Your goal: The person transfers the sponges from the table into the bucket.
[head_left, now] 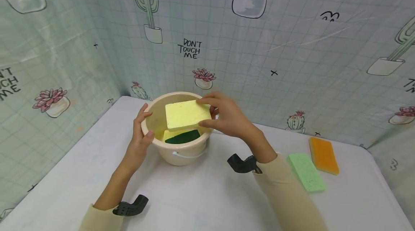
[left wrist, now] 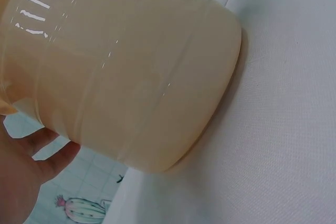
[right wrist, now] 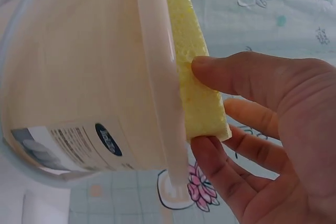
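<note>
A cream bucket (head_left: 181,154) with a white handle stands on the white table. My left hand (head_left: 140,141) holds the left side of its rim, thumb over the edge; in the left wrist view, fingers (left wrist: 58,161) lie along the outer wall. Between thumb and fingers, my right hand (head_left: 227,116) pinches a yellow sponge (head_left: 186,114) at its right end, over the bucket's mouth. The right wrist view shows this yellow sponge (right wrist: 197,87) right at the rim. Inside the bucket, below it, lie a dark green piece (head_left: 183,137) and another yellow piece (head_left: 169,135).
To the right on the table (head_left: 207,202) lie a light green sponge (head_left: 306,172) and an orange sponge (head_left: 324,155), side by side. A patterned sheet (head_left: 214,58) with cactus drawings hangs behind the table and at its left.
</note>
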`<action>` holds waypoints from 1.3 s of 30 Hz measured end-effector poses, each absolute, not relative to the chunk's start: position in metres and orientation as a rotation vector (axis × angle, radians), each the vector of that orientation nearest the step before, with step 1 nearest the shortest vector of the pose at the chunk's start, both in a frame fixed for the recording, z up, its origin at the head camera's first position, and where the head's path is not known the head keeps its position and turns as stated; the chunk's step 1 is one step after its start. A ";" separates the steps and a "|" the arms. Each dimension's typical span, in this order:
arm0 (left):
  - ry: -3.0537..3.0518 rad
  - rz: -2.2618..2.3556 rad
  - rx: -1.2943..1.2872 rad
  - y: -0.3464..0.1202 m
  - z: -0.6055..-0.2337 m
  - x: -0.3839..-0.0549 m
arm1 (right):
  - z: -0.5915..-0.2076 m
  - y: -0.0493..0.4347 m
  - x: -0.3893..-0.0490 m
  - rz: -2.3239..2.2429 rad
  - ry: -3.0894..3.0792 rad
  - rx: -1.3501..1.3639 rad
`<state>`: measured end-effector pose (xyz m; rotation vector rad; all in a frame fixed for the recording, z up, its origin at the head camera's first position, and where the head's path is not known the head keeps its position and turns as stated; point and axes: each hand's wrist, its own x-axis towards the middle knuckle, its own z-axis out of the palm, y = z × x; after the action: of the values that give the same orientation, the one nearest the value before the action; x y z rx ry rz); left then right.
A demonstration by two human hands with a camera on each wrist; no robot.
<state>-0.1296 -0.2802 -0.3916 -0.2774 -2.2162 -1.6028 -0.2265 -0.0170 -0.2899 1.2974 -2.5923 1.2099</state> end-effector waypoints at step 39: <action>-2.192 -1.660 -0.339 -0.282 -0.393 -0.131 | -0.293 -0.060 -0.223 0.768 -2.898 1.489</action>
<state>-0.1313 -0.2821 -0.3932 -0.3393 -2.1920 -1.6600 -0.2225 -0.0599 -0.2934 1.4890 -2.8975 0.7676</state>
